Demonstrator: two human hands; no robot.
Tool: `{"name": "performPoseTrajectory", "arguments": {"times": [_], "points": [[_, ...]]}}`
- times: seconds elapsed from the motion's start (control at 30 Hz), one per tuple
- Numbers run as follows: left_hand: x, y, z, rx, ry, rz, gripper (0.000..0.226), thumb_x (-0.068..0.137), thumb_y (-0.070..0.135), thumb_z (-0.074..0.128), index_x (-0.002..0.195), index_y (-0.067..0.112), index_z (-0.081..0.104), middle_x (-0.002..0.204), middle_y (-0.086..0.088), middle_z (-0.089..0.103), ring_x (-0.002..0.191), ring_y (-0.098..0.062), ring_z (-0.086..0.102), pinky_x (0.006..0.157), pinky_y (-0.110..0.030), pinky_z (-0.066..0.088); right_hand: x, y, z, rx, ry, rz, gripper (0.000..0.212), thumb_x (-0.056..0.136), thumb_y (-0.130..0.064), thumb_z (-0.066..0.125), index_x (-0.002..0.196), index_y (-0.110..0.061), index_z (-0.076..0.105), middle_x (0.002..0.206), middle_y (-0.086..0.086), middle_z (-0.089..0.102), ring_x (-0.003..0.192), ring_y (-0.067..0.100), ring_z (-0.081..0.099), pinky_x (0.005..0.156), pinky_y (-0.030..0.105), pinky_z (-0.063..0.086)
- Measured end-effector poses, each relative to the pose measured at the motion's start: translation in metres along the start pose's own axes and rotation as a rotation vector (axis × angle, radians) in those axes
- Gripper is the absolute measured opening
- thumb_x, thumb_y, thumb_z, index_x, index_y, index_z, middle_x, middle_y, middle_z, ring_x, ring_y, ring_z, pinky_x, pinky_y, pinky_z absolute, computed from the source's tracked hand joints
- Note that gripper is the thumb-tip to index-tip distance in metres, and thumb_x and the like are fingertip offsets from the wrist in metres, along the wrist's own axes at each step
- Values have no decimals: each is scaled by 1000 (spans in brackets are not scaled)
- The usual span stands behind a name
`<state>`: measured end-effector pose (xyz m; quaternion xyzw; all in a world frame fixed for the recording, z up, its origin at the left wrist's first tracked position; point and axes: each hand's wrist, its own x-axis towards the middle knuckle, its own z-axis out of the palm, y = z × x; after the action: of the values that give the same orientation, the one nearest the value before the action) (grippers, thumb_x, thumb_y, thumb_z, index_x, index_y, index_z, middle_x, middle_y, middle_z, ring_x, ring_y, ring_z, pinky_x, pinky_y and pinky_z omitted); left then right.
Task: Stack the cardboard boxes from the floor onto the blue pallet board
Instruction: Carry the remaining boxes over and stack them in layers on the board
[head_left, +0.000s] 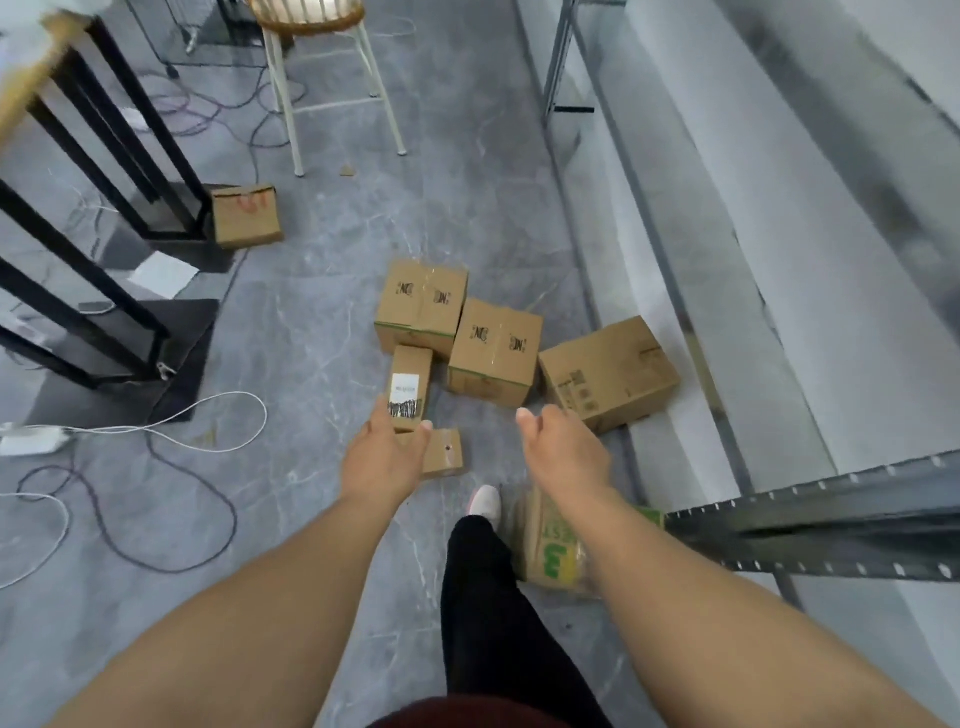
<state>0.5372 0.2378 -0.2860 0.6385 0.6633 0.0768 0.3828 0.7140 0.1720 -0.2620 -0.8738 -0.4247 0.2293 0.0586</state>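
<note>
Plainly, I've barely begun: my left hand (387, 451) reaches, grip loose, over the narrow labelled brown cardboard box (410, 385); right hand (563, 447) half-curled, empty; pallet unseen.

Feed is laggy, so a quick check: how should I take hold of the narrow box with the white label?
Probably by its two long side faces, coming from above. The narrow box lies lengthwise away from you, label up, and looks slim enough for one hand. The left hand is over its near end; a larger box crowds its far end.
</note>
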Motion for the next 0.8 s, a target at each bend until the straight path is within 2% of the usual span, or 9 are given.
{"name": "performPoseTrajectory", "arguments": {"times": [0.23,0.37,0.43,0.6,0.7,0.8], "points": [[129,81,24,100,-90,-11,76,90,52,44,149,21,9,149,-10,34,135,-31,34,108,-43,30,137,-7,-14,47,-29,64,48,96,-49,30,111,-12,57,113,8,56,102,28,55,76,36,41],[182,98,45,109,-141,2,73,90,51,45,148,22,13,148,-8,37,134,-29,36,109,-43,31,198,-6,-8,28,-61,106,46,95,-48,34,111,-13,58,111,9,57,101,28,56,74,34,39],[204,99,54,119,-167,-18,73,90,49,46,148,19,13,149,-8,35,135,-29,33,110,-42,30,223,-4,1,27,-82,129,45,94,-47,36,110,-12,59,109,9,58,100,28,56,74,34,40],[264,82,84,113,-248,-58,61,90,43,50,141,17,29,137,-9,49,124,-30,46,101,-48,39,277,15,41,3,-107,147,42,93,-45,41,101,-8,59,102,10,61,95,28,57,72,32,41],[300,59,114,152,-283,-82,65,90,43,50,144,18,26,141,-10,45,128,-29,42,105,-45,36,309,35,79,-11,-137,171,40,94,-44,40,104,-10,57,104,9,61,95,25,57,69,29,34],[339,31,149,209,-305,-107,72,90,45,50,148,19,17,148,-9,37,133,-28,36,106,-40,32,343,51,120,-42,-178,212,43,94,-44,40,113,-10,58,110,10,61,102,27,57,72,30,37]]}}
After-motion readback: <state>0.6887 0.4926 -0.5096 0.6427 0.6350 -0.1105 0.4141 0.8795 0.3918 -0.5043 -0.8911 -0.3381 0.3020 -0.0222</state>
